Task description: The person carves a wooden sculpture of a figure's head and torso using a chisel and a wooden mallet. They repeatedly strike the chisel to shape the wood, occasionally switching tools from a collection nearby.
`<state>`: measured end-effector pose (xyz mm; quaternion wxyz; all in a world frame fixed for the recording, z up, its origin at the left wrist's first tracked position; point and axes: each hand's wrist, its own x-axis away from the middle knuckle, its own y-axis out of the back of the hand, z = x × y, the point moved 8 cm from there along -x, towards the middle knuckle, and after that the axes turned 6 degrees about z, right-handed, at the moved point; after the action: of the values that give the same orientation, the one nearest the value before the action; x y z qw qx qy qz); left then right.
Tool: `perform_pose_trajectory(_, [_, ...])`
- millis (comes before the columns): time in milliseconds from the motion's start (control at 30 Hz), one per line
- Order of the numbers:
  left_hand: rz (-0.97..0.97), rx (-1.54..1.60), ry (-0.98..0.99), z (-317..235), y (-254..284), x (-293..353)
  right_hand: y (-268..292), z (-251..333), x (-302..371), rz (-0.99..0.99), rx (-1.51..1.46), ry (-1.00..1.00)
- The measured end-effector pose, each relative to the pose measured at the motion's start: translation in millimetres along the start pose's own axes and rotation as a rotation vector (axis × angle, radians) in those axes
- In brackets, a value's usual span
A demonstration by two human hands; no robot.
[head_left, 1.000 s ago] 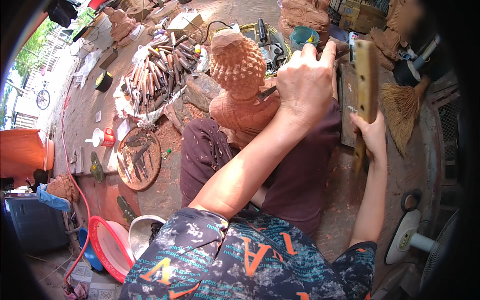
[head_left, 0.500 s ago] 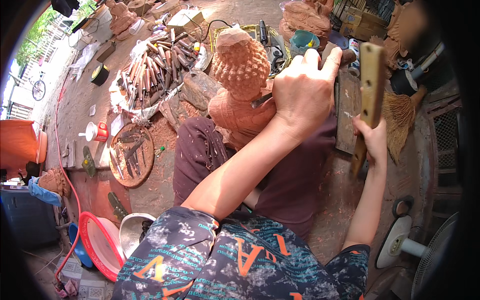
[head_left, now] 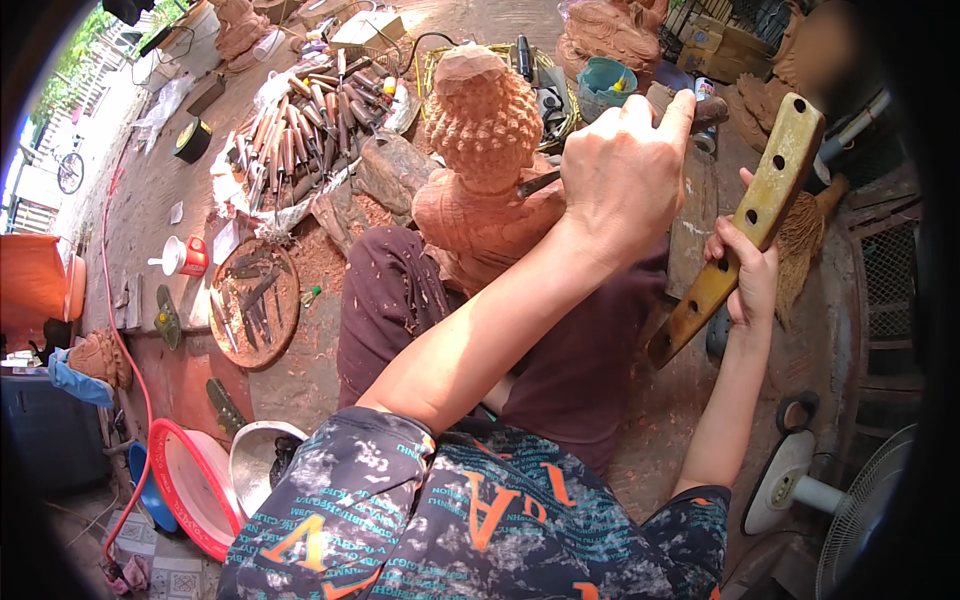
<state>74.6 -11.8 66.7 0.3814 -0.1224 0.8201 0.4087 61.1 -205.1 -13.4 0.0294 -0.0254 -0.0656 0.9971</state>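
Much of chisel (head_left: 541, 183) hidden by left hand (head_left: 622, 170), grip clasped round it; right hand (head_left: 750, 270) clenching holed bar (head_left: 766, 188).

White fan (head_left: 818, 494), red-rimmed basin (head_left: 196, 478).

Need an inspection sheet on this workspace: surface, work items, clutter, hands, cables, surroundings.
Surface: floor with reddish chips.
Work items: carved figure upright; chisel angled at its shoulder, tip contact unclear; bar with holes, tilted, apart from the chisel.
Clutter: pile of handled tools; round tray of blades; red-and-white cup.
Hands: left hand closed around the chisel; right hand gripping the bar.
Cables: black cable beyond the tools; red line at left, cable or hose unclear.
Surroundings: fan and broom at right.
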Motion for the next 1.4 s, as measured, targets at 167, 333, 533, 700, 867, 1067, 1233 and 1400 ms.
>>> perform_pose_trajectory(167, [-0.010, -0.035, 0.001, 2.2, -3.3, 2.3, 12.8, -9.8, -0.7, -0.066, 0.596, 0.027])
perform_pose_trajectory(333, [0.002, -0.059, 0.005, 3.4, -4.5, 3.5, 20.3, -14.0, 0.9, -0.048, 0.352, -0.021])
perform_pose_trajectory(533, [-0.024, -0.080, 0.000, 3.6, -4.5, 3.4, 22.4, -17.2, 0.0, -0.063, 0.071, -0.008])
perform_pose_trajectory(700, [-0.004, -0.108, 0.009, 3.8, -4.5, 4.9, 28.5, -19.5, 1.0, -0.054, 0.521, -0.050])
perform_pose_trajectory(867, [0.000, -0.096, -0.001, 2.9, -1.3, 4.2, 10.9, -11.0, 6.6, 0.024, 0.441, -0.072])
perform_pose_trajectory(1067, [-0.083, -0.028, -0.040, -0.5, 6.4, 5.5, 19.5, -8.0, 6.6, -0.093, -0.017, 0.005])
perform_pose_trajectory(1233, [-0.076, 0.003, -0.052, -1.8, 10.3, 6.5, 17.1, -2.5, 12.9, -0.057, 0.442, 0.017])
perform_pose_trajectory(1400, [-0.066, 0.015, -0.067, -2.0, 8.4, 7.5, 7.8, 1.1, 20.0, -0.013, 0.595, 0.033])
